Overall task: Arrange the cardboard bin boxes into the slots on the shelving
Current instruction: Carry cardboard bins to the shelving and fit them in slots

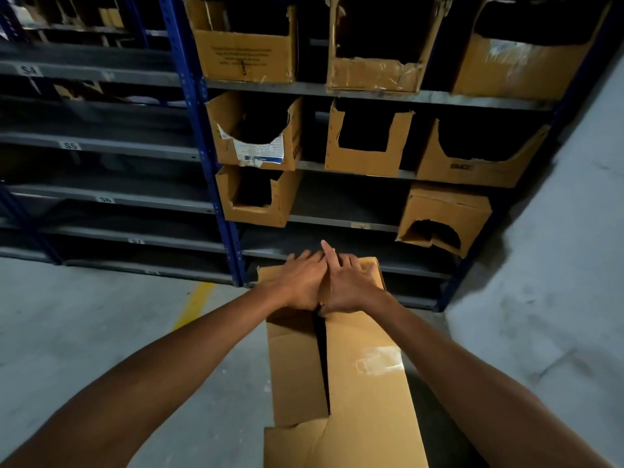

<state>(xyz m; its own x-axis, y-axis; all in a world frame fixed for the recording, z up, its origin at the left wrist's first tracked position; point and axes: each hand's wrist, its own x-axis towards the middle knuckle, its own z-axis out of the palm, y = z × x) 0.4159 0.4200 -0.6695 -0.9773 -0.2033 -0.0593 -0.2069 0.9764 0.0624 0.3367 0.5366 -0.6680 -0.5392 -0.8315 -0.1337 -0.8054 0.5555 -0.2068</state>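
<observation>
Warehouse shelving (337,223) shows a free slot (347,197). Left hand (299,282) and right hand (353,287) press flat on the box (368,383) below it. Guessing it needs lifting in next.

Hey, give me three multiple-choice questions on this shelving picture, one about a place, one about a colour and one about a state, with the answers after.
1. On the row holding only a left bin box and a right bin box, where is the free slot?
A. left of both
B. between them
C. right of both

2. What colour are the shelving uprights?
A. red
B. yellow
C. blue

3. How do the top flaps of the floor box lie?
A. taped shut along the seam
B. parted by a dark gap
C. torn off

Answers:
1 B: bare shelf shows between the two boxes.
2 C: the posts are plainly blue.
3 B: a dark slit runs between the flaps, towards the camera from where the left hand and right hand rest on them.
</observation>
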